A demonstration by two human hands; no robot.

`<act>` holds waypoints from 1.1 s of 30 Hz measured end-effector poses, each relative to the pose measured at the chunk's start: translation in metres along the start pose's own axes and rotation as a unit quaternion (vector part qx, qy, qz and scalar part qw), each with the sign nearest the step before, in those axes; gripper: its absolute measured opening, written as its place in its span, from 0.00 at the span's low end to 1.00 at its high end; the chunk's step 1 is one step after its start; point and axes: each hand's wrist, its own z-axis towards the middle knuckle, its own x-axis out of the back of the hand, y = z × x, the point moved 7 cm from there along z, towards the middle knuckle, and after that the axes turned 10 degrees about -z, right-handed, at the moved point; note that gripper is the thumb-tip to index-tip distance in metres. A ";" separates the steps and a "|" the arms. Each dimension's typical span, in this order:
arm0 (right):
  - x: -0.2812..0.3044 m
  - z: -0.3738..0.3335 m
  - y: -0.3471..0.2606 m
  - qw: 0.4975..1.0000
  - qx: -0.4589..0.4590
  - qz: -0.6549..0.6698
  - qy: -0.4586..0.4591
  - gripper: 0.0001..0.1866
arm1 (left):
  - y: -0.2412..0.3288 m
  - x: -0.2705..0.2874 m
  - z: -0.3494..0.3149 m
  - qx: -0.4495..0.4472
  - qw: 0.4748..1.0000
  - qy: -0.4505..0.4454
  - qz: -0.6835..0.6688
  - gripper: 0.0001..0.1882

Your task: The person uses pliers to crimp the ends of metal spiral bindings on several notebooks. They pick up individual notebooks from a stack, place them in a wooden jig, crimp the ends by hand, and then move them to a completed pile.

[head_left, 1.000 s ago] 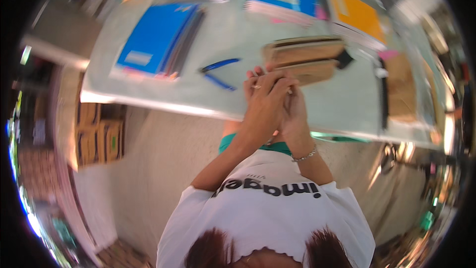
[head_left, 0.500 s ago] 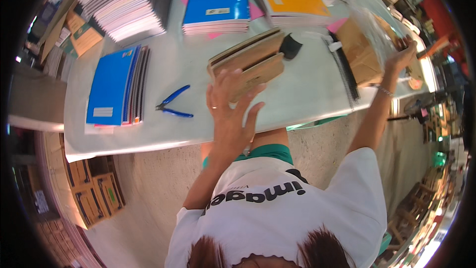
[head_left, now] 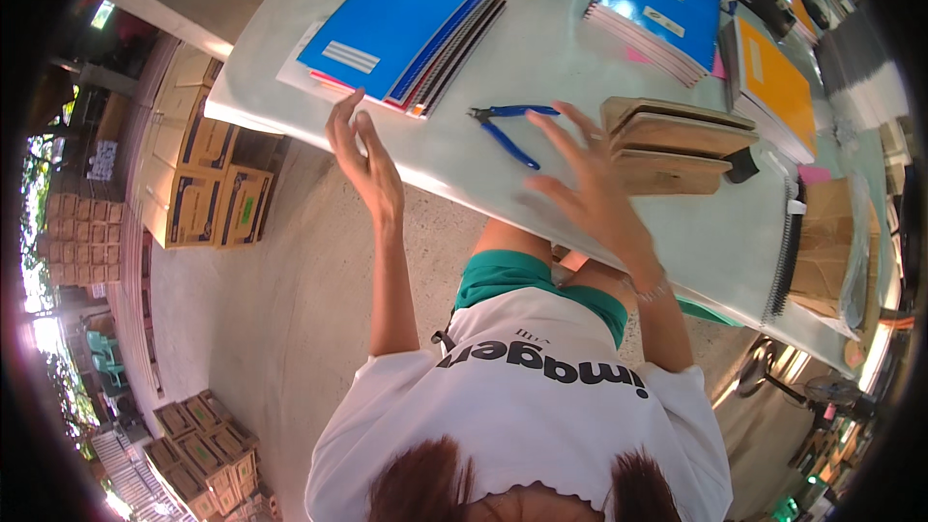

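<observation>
My left hand (head_left: 367, 169) is raised at the table's near edge, fingers stretched and holding nothing. Its fingertips come close to the near corner of a stack of spiral notebooks with a blue cover on top (head_left: 396, 29); whether they touch I cannot tell. My right hand (head_left: 594, 193), slightly blurred, is spread with nothing in it. It hovers between blue-handled cutting pliers (head_left: 512, 140), which lie with their handles apart, and a slotted wooden block (head_left: 667, 174). A small black piece (head_left: 742, 166) sits at the block's right end.
Behind the block stand a pile of blue spiral notebooks (head_left: 652, 14) and a yellow-covered pile (head_left: 773, 87). A black spiral-bound edge (head_left: 788, 256) and a brown cardboard package (head_left: 826, 242) lie to the right. Cartons (head_left: 208, 198) are stacked left of the table (head_left: 425, 155).
My left hand has left the wooden block and gone left toward the notebooks. From the clear plastic at the far right, my right hand has come in beside the pliers. The view has turned left.
</observation>
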 end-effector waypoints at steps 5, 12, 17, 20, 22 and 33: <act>-0.075 0.024 0.028 0.980 -0.014 -0.192 0.041 0.35 | -0.029 -0.020 0.018 0.021 0.993 -0.115 -0.031 0.26; -0.092 0.051 0.006 0.980 0.030 -0.186 0.070 0.29 | -0.046 -0.025 0.012 -0.042 0.991 -0.122 0.041 0.19; -0.106 0.063 -0.014 0.984 0.037 -0.148 0.093 0.29 | -0.041 -0.027 0.011 -0.052 0.990 -0.120 0.049 0.17; -0.112 0.069 -0.019 0.981 0.041 -0.162 0.101 0.28 | -0.042 -0.027 0.011 -0.054 0.991 -0.114 0.049 0.17; -0.116 0.073 -0.022 0.975 0.052 -0.180 0.118 0.28 | -0.042 -0.025 0.011 -0.059 0.991 -0.110 0.049 0.17; -0.120 0.077 -0.024 0.964 0.045 -0.228 0.129 0.25 | -0.041 -0.026 0.012 -0.076 0.992 -0.090 0.050 0.16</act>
